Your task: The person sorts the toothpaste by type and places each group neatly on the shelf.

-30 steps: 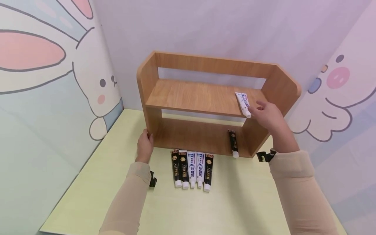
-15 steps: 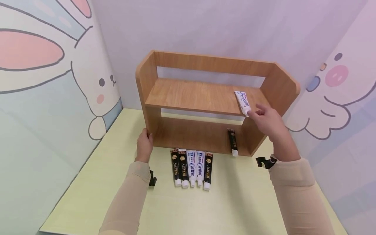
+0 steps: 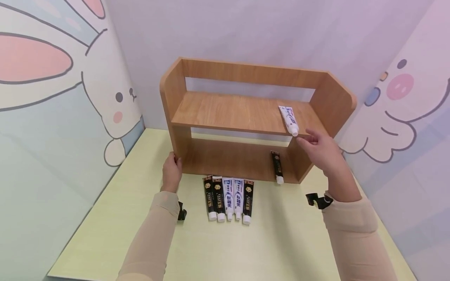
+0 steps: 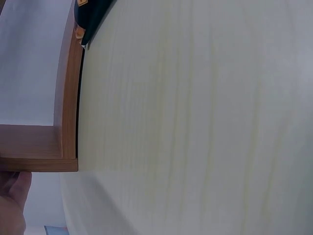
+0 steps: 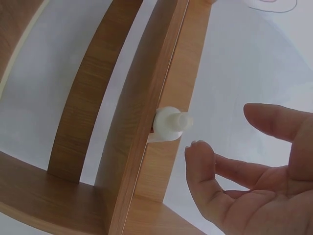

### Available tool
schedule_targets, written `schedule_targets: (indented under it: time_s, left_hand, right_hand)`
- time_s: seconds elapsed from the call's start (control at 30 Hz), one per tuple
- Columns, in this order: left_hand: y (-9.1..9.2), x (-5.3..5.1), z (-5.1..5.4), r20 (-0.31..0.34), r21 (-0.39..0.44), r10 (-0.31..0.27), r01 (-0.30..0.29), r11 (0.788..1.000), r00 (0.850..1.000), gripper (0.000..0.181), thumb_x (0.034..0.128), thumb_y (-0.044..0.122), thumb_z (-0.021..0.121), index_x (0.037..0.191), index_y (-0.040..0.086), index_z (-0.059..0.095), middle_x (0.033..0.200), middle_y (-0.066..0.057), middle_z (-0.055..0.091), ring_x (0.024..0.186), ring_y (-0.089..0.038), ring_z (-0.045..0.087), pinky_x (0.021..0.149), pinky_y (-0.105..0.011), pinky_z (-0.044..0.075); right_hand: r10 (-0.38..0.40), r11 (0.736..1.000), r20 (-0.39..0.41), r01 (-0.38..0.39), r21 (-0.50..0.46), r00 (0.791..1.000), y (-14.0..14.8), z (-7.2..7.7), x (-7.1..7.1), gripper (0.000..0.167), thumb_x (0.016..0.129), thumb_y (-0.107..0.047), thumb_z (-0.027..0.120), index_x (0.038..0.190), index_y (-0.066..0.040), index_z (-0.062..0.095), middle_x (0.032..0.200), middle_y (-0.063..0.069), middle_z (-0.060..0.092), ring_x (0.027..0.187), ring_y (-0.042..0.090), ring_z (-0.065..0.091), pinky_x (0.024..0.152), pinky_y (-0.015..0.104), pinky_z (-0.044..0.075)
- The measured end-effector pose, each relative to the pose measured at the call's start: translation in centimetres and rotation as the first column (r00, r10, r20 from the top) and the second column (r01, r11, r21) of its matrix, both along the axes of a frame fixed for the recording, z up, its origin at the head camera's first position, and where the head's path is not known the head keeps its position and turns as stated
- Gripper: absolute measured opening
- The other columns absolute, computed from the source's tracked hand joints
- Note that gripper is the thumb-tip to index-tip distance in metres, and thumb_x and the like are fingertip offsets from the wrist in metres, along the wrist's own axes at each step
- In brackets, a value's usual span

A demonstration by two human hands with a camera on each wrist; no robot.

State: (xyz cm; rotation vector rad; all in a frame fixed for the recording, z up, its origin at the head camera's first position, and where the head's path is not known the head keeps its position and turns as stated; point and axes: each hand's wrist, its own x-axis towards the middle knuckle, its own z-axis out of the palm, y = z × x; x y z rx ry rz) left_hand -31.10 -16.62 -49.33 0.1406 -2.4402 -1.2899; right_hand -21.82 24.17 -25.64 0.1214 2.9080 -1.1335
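Observation:
A white toothpaste tube (image 3: 290, 121) lies on the upper board of a wooden shelf (image 3: 225, 111), its cap (image 5: 171, 123) past the front edge. Just below and right of that cap is my right hand (image 3: 321, 152), thumb and forefinger apart; the right wrist view confirms nothing is between them. My left hand (image 3: 171, 173) rests against the shelf's left side panel (image 4: 39, 165), low down; its fingertips are partly hidden. On the lower board, toward the right, lies a black toothpaste tube (image 3: 277, 167).
In front of the shelf, a row of black toothpaste tubes (image 3: 247, 201) and white toothpaste tubes (image 3: 228, 198) lies on the pale yellow-green table (image 3: 218, 249). Cartoon-printed walls (image 3: 45, 156) stand at left and right, with a plain pale wall (image 3: 246, 31) behind.
My right hand has let go of the white toothpaste tube and drawn slightly down and away from its cap. My left hand stays at the shelf's side. The head view has shifted slightly.

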Motion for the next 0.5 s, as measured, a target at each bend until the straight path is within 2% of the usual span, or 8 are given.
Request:
schedule_targets:
  time_s: [0.3, 0.5]
  left_hand:
    - [0.0, -0.1, 0.0, 0.011, -0.008, -0.005, 0.005, 1.000, 1.000, 0.028, 0.1020, 0.010, 0.052, 0.127, -0.002, 0.046, 0.120, -0.023, 0.056, 0.105, -0.036, 0.057, 0.088, -0.051, 0.049]
    - [0.0, -0.2, 0.1, 0.024, -0.004, -0.005, 0.006, 1.000, 1.000, 0.029, 0.1023, 0.010, 0.051, 0.128, -0.001, 0.046, 0.122, -0.022, 0.056, 0.106, -0.036, 0.056, 0.089, -0.051, 0.049]
  right_hand:
    - [-0.009, 1.000, -0.010, 0.009, 0.006, 1.000, -0.4, -1.3, 1.1, 0.066, 0.101, -0.042, 0.048, 0.152, -0.004, 0.029, 0.133, 0.026, 0.047, 0.118, 0.044, 0.045, 0.093, 0.057, 0.044]
    - [0.020, 1.000, 0.003, -0.020, -0.008, 1.000, -1.1, -2.9, 1.0, 0.066, 0.101, -0.039, 0.049, 0.151, -0.001, 0.028, 0.133, 0.025, 0.048, 0.118, 0.041, 0.046, 0.095, 0.057, 0.043]
